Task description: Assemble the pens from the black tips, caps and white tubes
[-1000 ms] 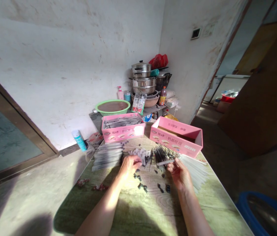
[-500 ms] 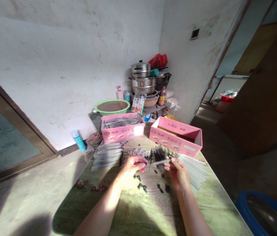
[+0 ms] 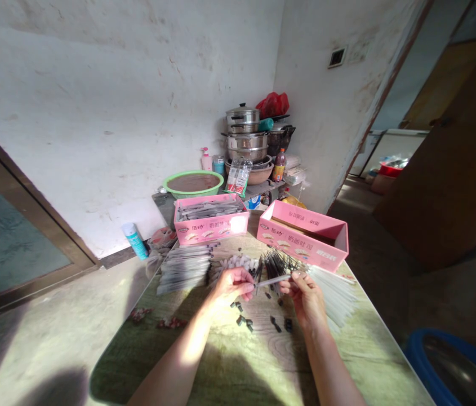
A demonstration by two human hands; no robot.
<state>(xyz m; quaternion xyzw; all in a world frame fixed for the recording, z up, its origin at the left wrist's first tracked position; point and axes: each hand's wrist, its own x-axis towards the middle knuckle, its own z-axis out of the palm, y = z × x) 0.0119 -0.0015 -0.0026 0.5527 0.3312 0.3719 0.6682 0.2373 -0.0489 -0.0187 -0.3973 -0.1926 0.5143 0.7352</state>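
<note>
Between my hands is a slim, translucent grey pen barrel [image 3: 272,280], lying almost level above the table. My right hand [image 3: 303,293] pinches its right end. At the left end, the fingertips of my left hand [image 3: 232,286] are closed; a small part they may hold is hidden. Behind the barrel lies a fan of thin black refills [image 3: 277,262], beside a pile of small whitish pieces [image 3: 238,261]. Small black caps [image 3: 244,321] are scattered on the table in front of my hands. Clear barrels [image 3: 334,293] are spread right of my right hand.
A stack of barrels [image 3: 185,268] lies at the left. Behind stand a pink box [image 3: 212,228] filled with grey sticks and a second pink box [image 3: 301,245]. Beyond are a green basin [image 3: 193,193] and stacked steel pots [image 3: 244,146]. A blue tub [image 3: 419,349] stands right of the table.
My left fingertips have moved slightly right and down and now meet the left end of the barrel, which was apart from them before. My right hand has hardly moved.
</note>
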